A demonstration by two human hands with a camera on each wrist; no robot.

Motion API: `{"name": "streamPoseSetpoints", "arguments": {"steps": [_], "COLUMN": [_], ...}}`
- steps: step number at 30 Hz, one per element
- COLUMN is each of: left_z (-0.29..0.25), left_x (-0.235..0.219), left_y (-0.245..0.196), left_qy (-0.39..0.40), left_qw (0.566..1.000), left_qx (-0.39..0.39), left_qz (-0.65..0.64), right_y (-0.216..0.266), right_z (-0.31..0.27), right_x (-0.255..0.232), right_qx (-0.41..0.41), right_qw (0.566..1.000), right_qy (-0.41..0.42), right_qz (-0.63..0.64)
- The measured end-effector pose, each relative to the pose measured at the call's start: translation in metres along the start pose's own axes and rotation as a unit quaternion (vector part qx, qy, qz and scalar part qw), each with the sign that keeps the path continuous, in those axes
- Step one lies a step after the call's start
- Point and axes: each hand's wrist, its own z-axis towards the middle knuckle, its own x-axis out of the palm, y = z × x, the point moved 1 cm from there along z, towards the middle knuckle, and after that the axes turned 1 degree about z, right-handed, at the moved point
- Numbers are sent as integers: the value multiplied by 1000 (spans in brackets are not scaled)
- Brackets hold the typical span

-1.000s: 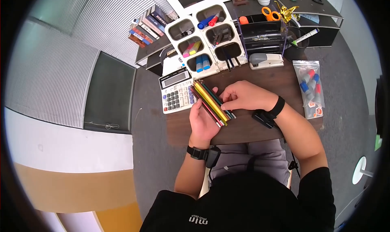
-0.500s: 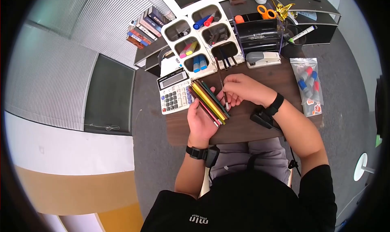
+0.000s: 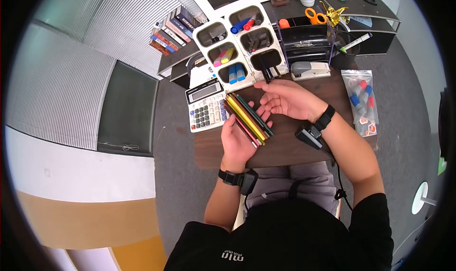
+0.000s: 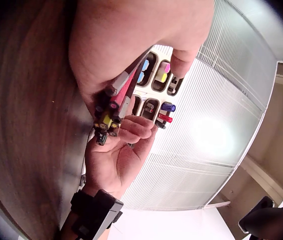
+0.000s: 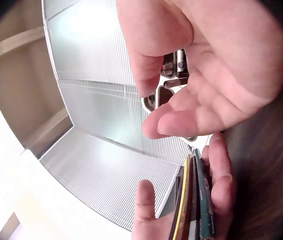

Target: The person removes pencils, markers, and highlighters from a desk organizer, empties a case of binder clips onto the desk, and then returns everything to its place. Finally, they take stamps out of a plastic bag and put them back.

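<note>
In the head view, my left hand (image 3: 237, 145) grips a bundle of coloured pencils (image 3: 244, 116), yellow, brown, green and pink among them, slanting across the palm. The thumb lies on their left side and the fingers on their right. My right hand (image 3: 294, 100) is above the right of the bundle, its fingers loosely bent. In the right wrist view its thumb stands apart from the fingers (image 5: 179, 122), with nothing between them. Just beyond its fingertips, dark slim sticks (image 3: 269, 74) jut from the lower right compartment of a white desk organizer (image 3: 239, 45).
A calculator (image 3: 204, 109) lies left of the pencils. Markers (image 3: 242, 25) and highlighters (image 3: 224, 56) fill other organizer compartments. A stapler (image 3: 310, 70) sits right of the organizer, beside a black drawer unit (image 3: 306, 36). A clear bag of markers (image 3: 362, 102) lies at the table's right edge.
My right hand moved from the bundle with a dark pencil pinched in it, went up toward the lower right compartment, and let go of it. My left hand keeps its hold on the other pencils.
</note>
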Motion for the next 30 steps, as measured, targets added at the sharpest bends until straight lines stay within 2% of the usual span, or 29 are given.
{"name": "streamPoseSetpoints", "arguments": {"steps": [5, 7, 8, 9, 10, 12, 14, 16, 23, 25, 26, 28, 29, 30], "left_z": [2, 2, 1, 1, 1, -1, -2, -2, 1, 2, 1, 0, -1, -1], "left_x": [0, -1, -1, -2, -2, -2, -5, -9, -6, -12, -10, -4, 1, 3], "left_y": [2, 1, 0, 0, 0, -1, 0, 0, 0, 1, 0, 1, 1, 0], "left_qy": [8, 46, 47, 24, 1, 0, -3, -14, -9, 11, 21, 13, 4, 5], "left_qw": [1000, 999, 999, 1000, 1000, 1000, 1000, 1000, 1000, 999, 998, 999, 999, 999], "left_qx": [7, 14, 15, 10, 5, 8, 11, 9, 13, 2, -3, -4, -7, -7], "left_qz": [-18, -5, -5, 8, 21, 14, 7, -8, -3, -35, -51, -48, -45, -43], "right_y": [-9, -12, -12, -12, -13, -14, -13, -14, -9, -5, 0, 10, 12, 13], "right_z": [7, 7, 6, 5, 5, 2, -2, -2, -5, -7, -10, -15, -14, -11], "right_x": [-7, -6, -5, -4, -4, 3, 4, 3, 6, 8, 10, 13, 7, 3], "right_qx": [10, 10, 8, 5, 4, -91, -74, -102, -38, 3, 3, 31, 40, 39], "right_qw": [993, 989, 978, 963, 962, 899, 885, 853, 889, 961, 961, 995, 996, 996], "right_qy": [40, 60, 45, 30, 31, 44, 41, 60, 25, 49, 49, 61, 73, 74], "right_qz": [-110, -136, -203, -269, -270, -427, -458, -508, -456, -273, -272, -77, -19, -19]}}
